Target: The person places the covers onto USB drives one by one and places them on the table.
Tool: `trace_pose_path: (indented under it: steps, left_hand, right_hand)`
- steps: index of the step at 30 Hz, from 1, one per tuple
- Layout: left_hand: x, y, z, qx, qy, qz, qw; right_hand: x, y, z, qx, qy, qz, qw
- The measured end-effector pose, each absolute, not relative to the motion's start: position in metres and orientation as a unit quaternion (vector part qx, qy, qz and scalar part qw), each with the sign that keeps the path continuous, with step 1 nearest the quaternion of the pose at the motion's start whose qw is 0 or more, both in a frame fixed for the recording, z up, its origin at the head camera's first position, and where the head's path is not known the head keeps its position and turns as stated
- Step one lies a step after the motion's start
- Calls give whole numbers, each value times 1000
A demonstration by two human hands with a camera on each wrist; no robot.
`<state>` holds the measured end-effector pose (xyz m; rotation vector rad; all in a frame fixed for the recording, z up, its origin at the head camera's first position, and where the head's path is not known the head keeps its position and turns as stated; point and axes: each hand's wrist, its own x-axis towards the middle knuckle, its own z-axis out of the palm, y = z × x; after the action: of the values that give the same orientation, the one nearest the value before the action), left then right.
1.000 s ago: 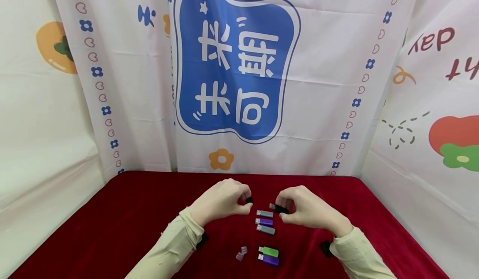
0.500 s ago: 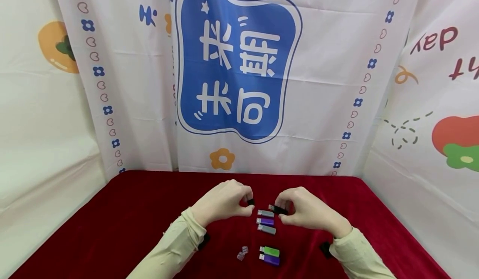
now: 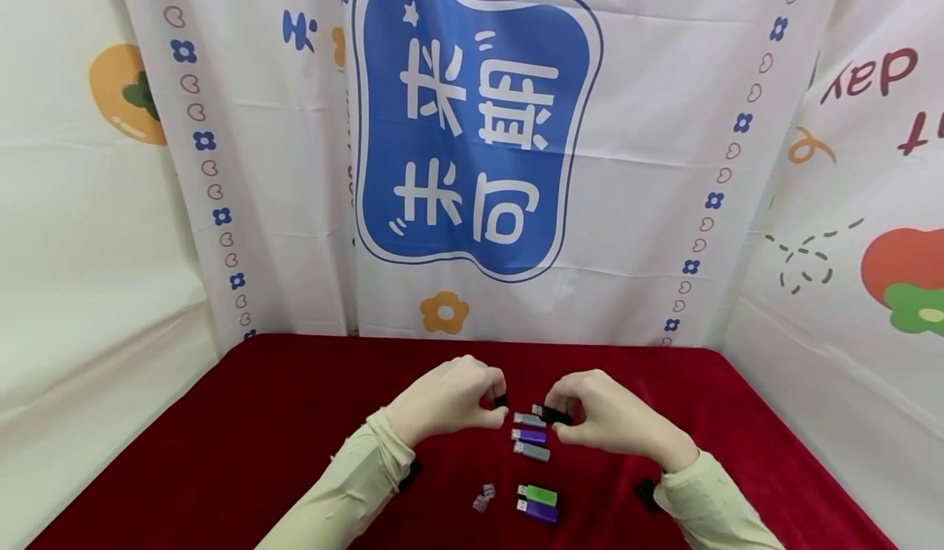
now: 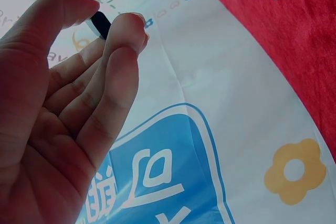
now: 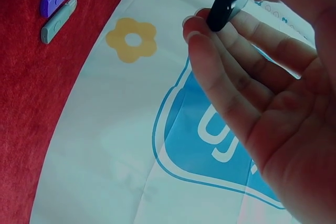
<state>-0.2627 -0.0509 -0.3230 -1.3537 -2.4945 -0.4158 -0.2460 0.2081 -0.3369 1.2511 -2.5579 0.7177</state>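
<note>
My left hand (image 3: 451, 398) pinches a small black cap (image 3: 501, 401) between thumb and fingertips. In the left wrist view, the cap (image 4: 101, 24) shows only as a dark edge, mostly hidden by the fingers. Facing it, my right hand (image 3: 608, 415) pinches a black USB stick (image 3: 556, 415), its bare metal plug pointing left toward the cap. A short gap separates the two. From the right wrist, the rounded black end of the stick (image 5: 223, 11) shows between thumb and fingers. Just below the hands lie a grey USB stick (image 3: 533, 420), a purple one (image 3: 529, 436) and another grey one (image 3: 533, 452).
Nearer on the red cloth (image 3: 310, 402) lie a green USB stick (image 3: 538, 495) and a purple one (image 3: 538, 511), plugs bare. Small clear caps (image 3: 483, 498) sit left of them. A printed white curtain (image 3: 642, 165) stands behind the table and at both sides.
The gap between the black cap and the USB stick's plug has narrowed a little, both grips kept. The head view has turned slightly left. The sticks on the cloth have not moved.
</note>
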Motion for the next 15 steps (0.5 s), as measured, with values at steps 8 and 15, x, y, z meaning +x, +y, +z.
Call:
trace_pose_path:
  steps: [8, 15]
  left_hand:
    - [-264, -48, -326, -478, -856, -136, 142]
    - [-262, -44, -328, -490, -850, -121, 153]
  right_hand:
    - [-246, 205, -339, 429, -864, 237, 116]
    - [-245, 202, -340, 437, -859, 236, 128]
